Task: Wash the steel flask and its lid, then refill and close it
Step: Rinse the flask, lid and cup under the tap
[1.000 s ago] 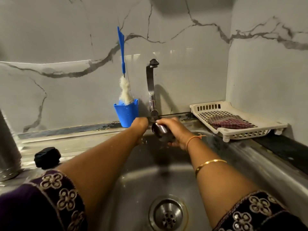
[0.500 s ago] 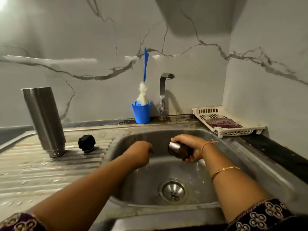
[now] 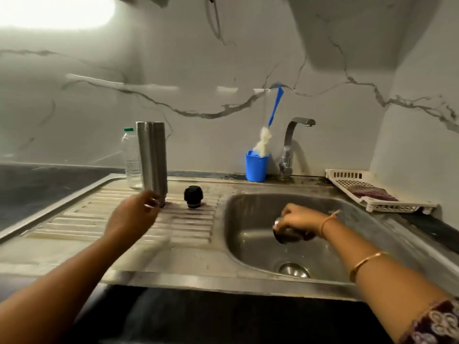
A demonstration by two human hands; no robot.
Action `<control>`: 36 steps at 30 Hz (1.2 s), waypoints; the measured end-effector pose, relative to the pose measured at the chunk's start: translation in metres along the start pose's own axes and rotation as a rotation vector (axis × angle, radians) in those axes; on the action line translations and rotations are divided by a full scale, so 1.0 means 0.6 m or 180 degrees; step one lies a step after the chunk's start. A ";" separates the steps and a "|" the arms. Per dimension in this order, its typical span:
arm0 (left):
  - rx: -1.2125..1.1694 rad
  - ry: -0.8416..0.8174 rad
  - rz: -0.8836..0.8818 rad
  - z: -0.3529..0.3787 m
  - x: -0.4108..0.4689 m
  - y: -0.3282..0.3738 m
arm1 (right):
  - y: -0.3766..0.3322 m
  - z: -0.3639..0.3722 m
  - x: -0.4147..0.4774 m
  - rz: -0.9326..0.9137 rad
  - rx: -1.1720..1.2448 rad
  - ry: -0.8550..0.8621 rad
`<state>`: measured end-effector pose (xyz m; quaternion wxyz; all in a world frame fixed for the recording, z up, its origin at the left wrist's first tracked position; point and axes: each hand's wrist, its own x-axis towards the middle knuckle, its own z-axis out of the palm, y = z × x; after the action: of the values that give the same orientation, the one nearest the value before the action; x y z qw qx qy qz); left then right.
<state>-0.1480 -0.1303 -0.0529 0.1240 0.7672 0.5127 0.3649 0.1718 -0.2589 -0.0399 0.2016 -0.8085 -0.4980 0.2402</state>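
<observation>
steel flask [image 3: 152, 160] stands vertical, mouth down. left hand [image 3: 131, 217] hovers beside it, fingers [image 3: 148, 199] loose; right hand [image 3: 299, 219] grips the lid [image 3: 285, 236].

Both forearms are bare along all that shows. Just behind the right grip [image 3: 298, 218] a thin orange thread [image 3: 327, 220] circles the wrist, with a short loose end sticking out from it. Farther up the right forearm [image 3: 397, 281] sits a slim gold bangle [image 3: 367, 263], plain and smooth, catching the light. At the lower right corner the edge of a sleeve [image 3: 437, 324] shows: dark purple cloth with a border of pale embroidered flower shapes and loops. The left forearm [image 3: 62, 281] runs bare to the picture's edge. On the left grip [image 3: 134, 214] a small silvery glint [image 3: 152, 203] sits at one finger, too blurred to tell whether it is a ring.
</observation>
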 end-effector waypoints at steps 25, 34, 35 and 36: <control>-0.0666 0.1000 -0.0389 -0.051 0.017 -0.153 | -0.135 0.045 0.031 -0.0048 0.0011 0.0132; -0.0648 0.1066 -0.0315 -0.042 0.022 -0.158 | -0.297 0.123 0.082 -0.0956 -0.0956 0.0623; -0.0641 0.1068 -0.0321 -0.042 0.023 -0.159 | -0.308 0.132 0.087 -0.0968 -0.1200 0.0646; -0.0635 0.1068 -0.0331 -0.041 0.023 -0.159 | -0.315 0.139 0.093 -0.0976 -0.1418 0.0665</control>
<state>-0.2283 -0.0805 -0.0836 0.1310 0.6520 0.5264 0.5297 0.0105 -0.1214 -0.0107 0.1033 -0.7685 -0.6314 0.0070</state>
